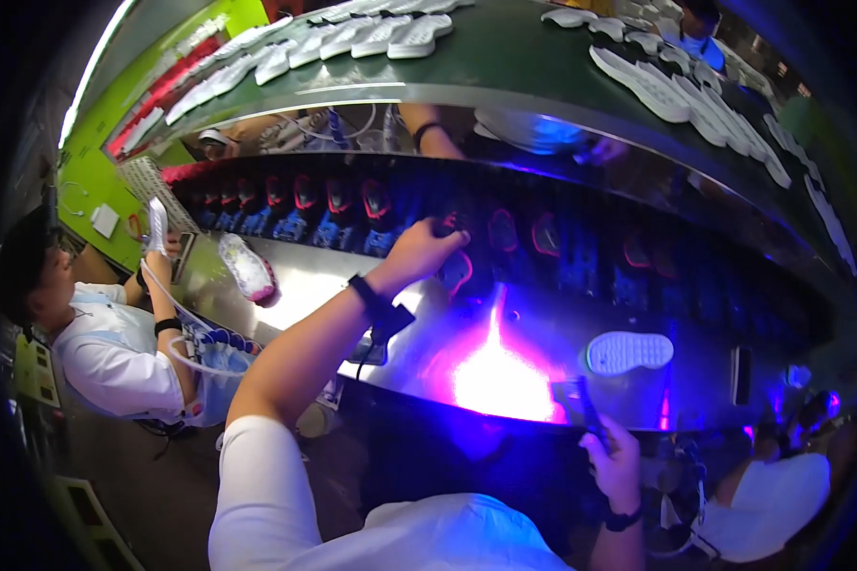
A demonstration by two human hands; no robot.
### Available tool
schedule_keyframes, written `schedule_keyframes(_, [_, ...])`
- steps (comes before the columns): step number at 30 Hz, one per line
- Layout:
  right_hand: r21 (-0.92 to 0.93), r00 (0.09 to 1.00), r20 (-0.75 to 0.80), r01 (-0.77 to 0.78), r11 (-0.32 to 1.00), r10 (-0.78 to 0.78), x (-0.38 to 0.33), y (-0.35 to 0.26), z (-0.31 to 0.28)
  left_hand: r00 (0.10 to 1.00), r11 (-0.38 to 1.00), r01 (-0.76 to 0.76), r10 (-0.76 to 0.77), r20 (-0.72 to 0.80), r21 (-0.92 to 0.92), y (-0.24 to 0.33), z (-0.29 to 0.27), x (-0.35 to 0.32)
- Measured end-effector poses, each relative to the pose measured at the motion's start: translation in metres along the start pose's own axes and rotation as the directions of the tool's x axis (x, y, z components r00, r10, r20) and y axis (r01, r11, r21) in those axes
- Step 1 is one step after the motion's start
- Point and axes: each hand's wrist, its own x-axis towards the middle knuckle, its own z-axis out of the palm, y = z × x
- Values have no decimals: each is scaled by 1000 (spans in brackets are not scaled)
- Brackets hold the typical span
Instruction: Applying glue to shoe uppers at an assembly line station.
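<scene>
Your left hand (427, 249) is stretched forward across the steel workbench (324, 276) to the row of dark shoes (333, 205) standing under the raised conveyor shelf (505, 57). Its fingers are curled down over the top of one dark shoe (455, 266) with a red-pink opening, gripping it where it stands in the row. A black wristband (364, 288) sits on that wrist, and a small dark device (379, 333) lies on the bench just below the forearm.

Your right hand (614, 457) is low, near the bench's front edge, fingers closed around a dark handled tool (581, 404); what kind of tool cannot be told. A bright violet-white glare (495, 376) spreads over the bench just left of it.

A white shoe sole (628, 351) lies flat on the bench, tread up, near the right hand but apart from it.

White soles (371, 38) lie in rows on the green upper shelf.

At far left another person in a white shirt (114, 357) holds a white shoe (157, 224) upright. A light patterned shoe (246, 266) lies on the bench beside them.
</scene>
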Motion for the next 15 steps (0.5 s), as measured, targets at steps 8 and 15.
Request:
schedule_keyframes(8, [90, 971, -229, -50, 995, 70, 12, 14, -48, 989, 746, 103, -4, -150, 657, -35, -32, 145])
schedule_keyframes(15, [127, 953, -277, -89, 988, 122, 35, 20, -63, 900, 715, -265, 424, -100, 647, 36, 72, 170])
